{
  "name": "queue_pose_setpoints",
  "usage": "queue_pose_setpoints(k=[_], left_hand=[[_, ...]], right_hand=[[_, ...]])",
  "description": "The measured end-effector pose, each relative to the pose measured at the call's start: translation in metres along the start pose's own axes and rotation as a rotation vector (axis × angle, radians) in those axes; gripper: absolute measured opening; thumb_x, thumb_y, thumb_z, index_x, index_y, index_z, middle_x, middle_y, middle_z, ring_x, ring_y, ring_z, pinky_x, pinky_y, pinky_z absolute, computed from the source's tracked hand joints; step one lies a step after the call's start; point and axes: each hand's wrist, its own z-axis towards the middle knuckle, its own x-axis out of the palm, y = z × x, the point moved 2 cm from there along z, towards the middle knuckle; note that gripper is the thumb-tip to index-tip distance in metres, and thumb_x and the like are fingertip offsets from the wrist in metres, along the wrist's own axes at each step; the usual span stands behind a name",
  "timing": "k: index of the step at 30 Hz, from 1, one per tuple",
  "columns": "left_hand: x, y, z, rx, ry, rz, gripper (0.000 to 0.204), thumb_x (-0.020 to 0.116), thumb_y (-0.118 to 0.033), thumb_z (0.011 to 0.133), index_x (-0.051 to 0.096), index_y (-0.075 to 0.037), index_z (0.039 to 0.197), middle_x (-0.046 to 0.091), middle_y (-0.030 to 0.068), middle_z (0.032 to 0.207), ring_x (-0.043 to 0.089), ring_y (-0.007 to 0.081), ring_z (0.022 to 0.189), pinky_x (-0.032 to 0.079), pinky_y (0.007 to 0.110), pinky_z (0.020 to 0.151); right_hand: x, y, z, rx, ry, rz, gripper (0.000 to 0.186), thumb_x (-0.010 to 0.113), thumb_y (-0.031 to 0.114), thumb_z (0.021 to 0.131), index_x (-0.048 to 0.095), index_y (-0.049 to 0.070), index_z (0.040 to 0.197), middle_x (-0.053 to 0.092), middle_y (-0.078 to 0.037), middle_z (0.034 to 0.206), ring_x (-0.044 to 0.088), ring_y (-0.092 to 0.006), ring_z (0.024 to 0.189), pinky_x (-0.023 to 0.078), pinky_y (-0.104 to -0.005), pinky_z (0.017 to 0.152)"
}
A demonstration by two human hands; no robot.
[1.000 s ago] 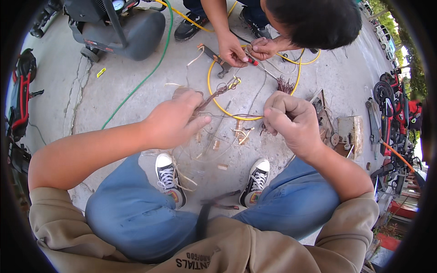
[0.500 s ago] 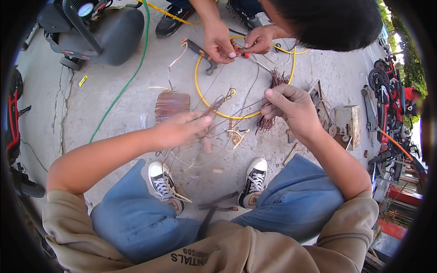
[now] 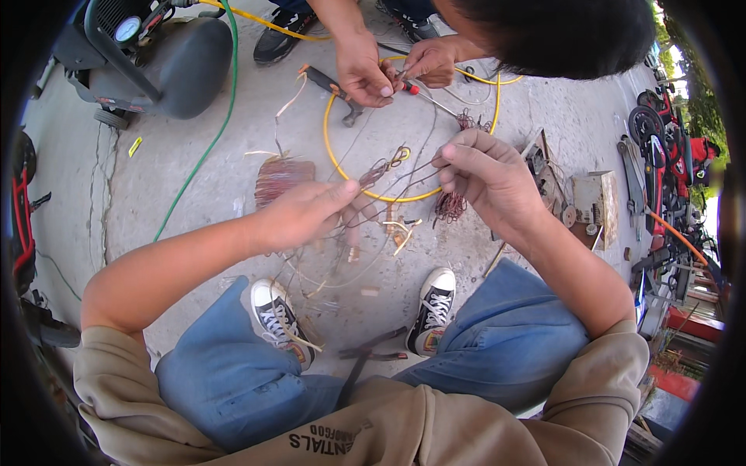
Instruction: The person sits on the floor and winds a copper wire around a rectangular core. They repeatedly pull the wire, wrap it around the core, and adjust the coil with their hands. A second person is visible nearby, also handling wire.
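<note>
My left hand [image 3: 307, 211] is closed around a twisted bundle of thin copper wire [image 3: 382, 169], whose looped end sticks out past the thumb. Loose wire strands stretch from it across to my right hand [image 3: 489, 175], which pinches them between thumb and fingers. Partly behind the right hand, a dark red tangle of wire [image 3: 450, 208] lies on the concrete. Beyond my left hand sits a flat, reddish wound coil [image 3: 284, 180]. Some blur covers the left fingers and the strands hanging below them.
Opposite me, a co-worker's hands [image 3: 388, 74] work on something small by a red-handled screwdriver [image 3: 411, 88]. Around lie a hammer [image 3: 330, 82], yellow hose [image 3: 327, 144], green hose [image 3: 192, 181], compressor [image 3: 175, 74], metal box [image 3: 595, 203] and, between my feet, dark pliers [image 3: 373, 355].
My right hand has shifted slightly left and upward, with the strands still pinched. The left hand stays closed on the wire bundle. The whole view has shifted a little.
</note>
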Motion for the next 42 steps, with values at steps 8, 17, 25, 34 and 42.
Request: queue_pose_setpoints(k=[8, 17, 25, 34, 42], left_hand=[[0.006, 0.005, 0.003, 0.057, -0.08, -0.003, 0.06, 0.03, -0.047, 0.105, 0.059, 0.004, 0.119, 0.058, 0.0051, 0.068, 0.047, 0.0047, 0.052, 0.033, 0.021, 0.049], [0.006, 0.01, 0.004, 0.041, -0.109, -0.009, 0.051, 0.037, -0.044, 0.104, 0.061, 0.0, 0.115, 0.06, 0.0045, 0.073, 0.05, 0.0057, 0.058, 0.039, 0.021, 0.056], [0.007, 0.014, 0.004, 0.054, -0.118, 0.012, 0.046, 0.046, -0.043, 0.102, 0.062, -0.001, 0.112, 0.062, 0.0027, 0.072, 0.053, 0.006, 0.064, 0.039, 0.022, 0.059], [0.006, 0.016, 0.005, 0.093, -0.15, 0.041, 0.04, 0.05, -0.038, 0.102, 0.064, -0.001, 0.109, 0.06, 0.0013, 0.072, 0.057, 0.0083, 0.069, 0.043, 0.024, 0.063], [0.011, 0.01, 0.001, 0.094, -0.203, 0.135, 0.037, 0.053, -0.034, 0.101, 0.067, -0.001, 0.107, 0.059, -0.0002, 0.071, 0.054, 0.0065, 0.069, 0.044, 0.024, 0.065]], right_hand=[[0.01, -0.005, -0.005, 0.094, 0.028, 0.027, 0.015, 0.07, 0.012, 0.089, 0.063, 0.002, 0.097, 0.066, -0.005, 0.09, 0.063, -0.0107, 0.081, 0.052, -0.0238, 0.074], [0.009, -0.009, -0.003, 0.061, 0.014, 0.073, 0.015, 0.067, 0.012, 0.091, 0.064, 0.001, 0.1, 0.068, -0.007, 0.095, 0.065, -0.0134, 0.085, 0.055, -0.0265, 0.08], [0.007, -0.008, -0.003, -0.006, 0.039, 0.118, 0.016, 0.065, 0.01, 0.092, 0.064, -0.001, 0.104, 0.068, -0.009, 0.097, 0.067, -0.0153, 0.086, 0.056, -0.028, 0.081], [0.011, -0.003, -0.007, -0.047, 0.046, 0.121, 0.017, 0.064, 0.014, 0.093, 0.065, 0.001, 0.104, 0.069, -0.01, 0.096, 0.067, -0.0152, 0.087, 0.054, -0.0295, 0.082], [0.009, -0.004, -0.005, -0.022, 0.005, 0.1, 0.016, 0.063, 0.016, 0.095, 0.065, 0.001, 0.101, 0.069, -0.009, 0.094, 0.066, -0.015, 0.085, 0.054, -0.0295, 0.081]])
